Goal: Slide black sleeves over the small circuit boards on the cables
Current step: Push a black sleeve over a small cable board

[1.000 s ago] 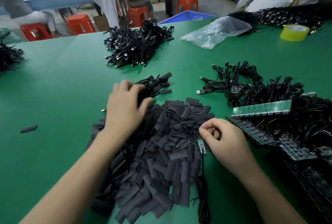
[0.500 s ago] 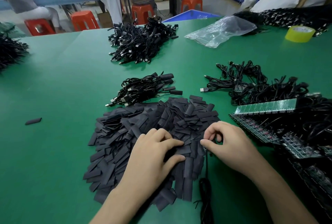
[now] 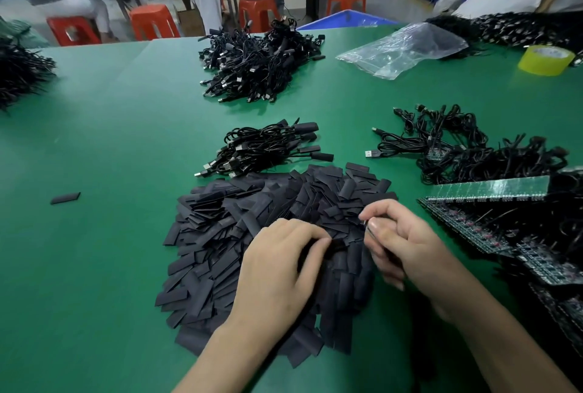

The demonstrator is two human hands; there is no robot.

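A big heap of flat black sleeves (image 3: 252, 228) lies on the green table (image 3: 110, 250) in front of me. My left hand (image 3: 280, 269) rests on the heap and pinches one black sleeve (image 3: 336, 246) between thumb and fingers. Just to its right, my right hand (image 3: 400, 241) pinches the small circuit board end of a cable (image 3: 366, 225); the board is mostly hidden by my fingers. The sleeve and the board end are close together. A small bundle of sleeved cables (image 3: 265, 149) lies behind the heap.
Unsleeved cables (image 3: 473, 153) and green circuit board panels (image 3: 492, 186) lie at the right. A larger cable pile (image 3: 255, 61), a clear plastic bag (image 3: 403, 49) and a yellow tape roll (image 3: 547, 60) sit farther back. One stray sleeve (image 3: 65, 198) lies at left. People sit on orange stools beyond.
My left hand came back from the sleeved-cable bundle to the heap and picked up a sleeve. It now holds that sleeve near the board end in my right hand, which rose slightly.
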